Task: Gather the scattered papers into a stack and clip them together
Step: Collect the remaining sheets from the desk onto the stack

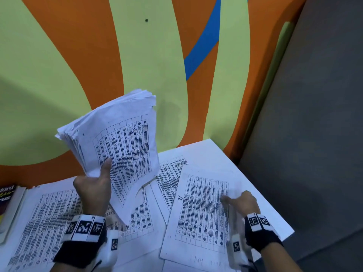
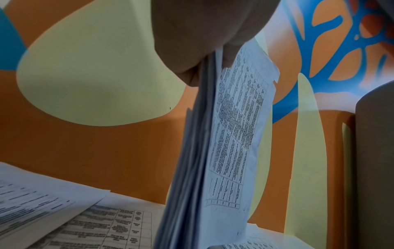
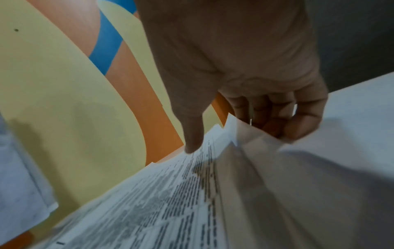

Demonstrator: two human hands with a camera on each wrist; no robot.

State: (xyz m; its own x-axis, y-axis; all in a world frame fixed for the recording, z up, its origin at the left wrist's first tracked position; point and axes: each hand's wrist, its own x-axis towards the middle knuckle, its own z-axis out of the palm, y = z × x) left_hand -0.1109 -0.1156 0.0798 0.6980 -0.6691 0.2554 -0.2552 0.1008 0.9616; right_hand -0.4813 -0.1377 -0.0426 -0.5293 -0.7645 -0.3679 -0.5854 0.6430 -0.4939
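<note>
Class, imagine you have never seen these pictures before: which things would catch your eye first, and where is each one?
First, the thick bundle of printed sheets held up in the air by the left hand, in the middle of the head view. Next, the right hand pinching the edge of the sheet marked 12 at the lower right, among loose papers spread over the table. Behind everything, the orange, yellow-green and blue wall dominates.

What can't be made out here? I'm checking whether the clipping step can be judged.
- Clip: none visible in any view.
- Right hand: motion-blurred in the head view; the lifted sheet hides its fingertips in the right wrist view.
- Held stack: sheet count unreadable, edges too fine.
- Book: cut off by the left edge.
</note>
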